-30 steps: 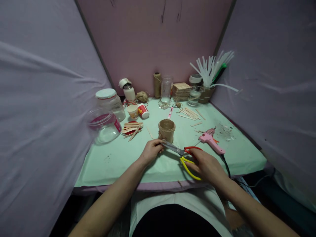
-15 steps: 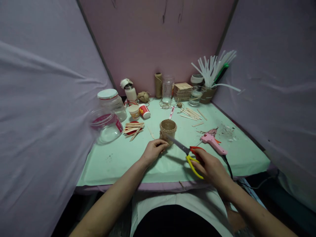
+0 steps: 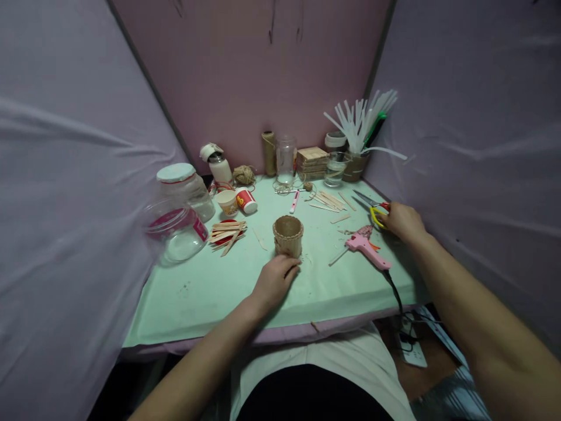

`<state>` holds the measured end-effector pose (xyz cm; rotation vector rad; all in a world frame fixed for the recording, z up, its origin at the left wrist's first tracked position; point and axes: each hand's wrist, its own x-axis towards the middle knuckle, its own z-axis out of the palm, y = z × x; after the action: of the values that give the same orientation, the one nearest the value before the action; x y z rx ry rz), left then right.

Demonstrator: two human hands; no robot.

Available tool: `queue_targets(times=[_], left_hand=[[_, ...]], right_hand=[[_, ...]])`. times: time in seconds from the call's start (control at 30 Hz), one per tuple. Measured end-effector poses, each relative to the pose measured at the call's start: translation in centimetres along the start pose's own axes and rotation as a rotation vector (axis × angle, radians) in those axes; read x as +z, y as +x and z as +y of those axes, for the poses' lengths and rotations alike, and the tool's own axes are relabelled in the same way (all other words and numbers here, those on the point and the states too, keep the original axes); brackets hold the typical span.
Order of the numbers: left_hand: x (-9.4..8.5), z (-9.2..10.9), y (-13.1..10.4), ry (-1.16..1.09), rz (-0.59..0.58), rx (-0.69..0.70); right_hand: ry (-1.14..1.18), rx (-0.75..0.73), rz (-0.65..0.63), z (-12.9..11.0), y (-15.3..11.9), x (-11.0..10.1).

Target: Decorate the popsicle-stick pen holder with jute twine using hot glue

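Note:
A small brown cup (image 3: 288, 237) with a braided twine rim stands upright in the middle of the table. My left hand (image 3: 277, 279) is at its front lower edge, fingers bent and pressed together; what lies between the fingertips is hidden. Over at the table's right side, my right hand (image 3: 404, 222) grips scissors (image 3: 377, 213) by their red and yellow handles. Their blades point left, slightly apart. Below them lies a pink glue gun (image 3: 368, 251) with a glue stick-like white rod at its left end.
On the left are two clear plastic jars (image 3: 182, 234) and wooden sticks (image 3: 227, 233) on a red lid. Paper cups (image 3: 246, 200), a twine ball (image 3: 243, 175), a glass jar (image 3: 286, 164) and a pot of white glue sticks (image 3: 357, 169) line the back. A pink cutter (image 3: 295, 202) lies behind the cup.
My right hand has carried the scissors away from the cup to the table's right side. My left hand stays at the cup's base. The view has shifted slightly right.

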<state>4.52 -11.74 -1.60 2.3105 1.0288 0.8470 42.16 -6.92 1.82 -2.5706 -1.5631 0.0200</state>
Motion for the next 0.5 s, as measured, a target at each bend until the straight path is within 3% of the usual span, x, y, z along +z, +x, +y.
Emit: queue_targets(times=[0.2,0.33,0.43,0.5], left_hand=[[-1.2,0.3,-1.2,0.193,-0.061,0.182],[-3.1,0.2,-1.8,0.25,-0.056,0.107],[-4.4,-0.7,-1.0,0.22,0.076,-0.104],[-4.8,-1.5,0.2,0.139,0.139,-0.218]], right_hand=[[-0.105,-0.014,-0.007,0.5,1.5,1.8],[0.031,-0.046,0.195,-0.7,-1.4,0.6],[0.338,-0.331,0.343,-3.9,-6.3,-0.6],[0.509,-0.611,0.233,-6.7,-10.1,-1.0]])
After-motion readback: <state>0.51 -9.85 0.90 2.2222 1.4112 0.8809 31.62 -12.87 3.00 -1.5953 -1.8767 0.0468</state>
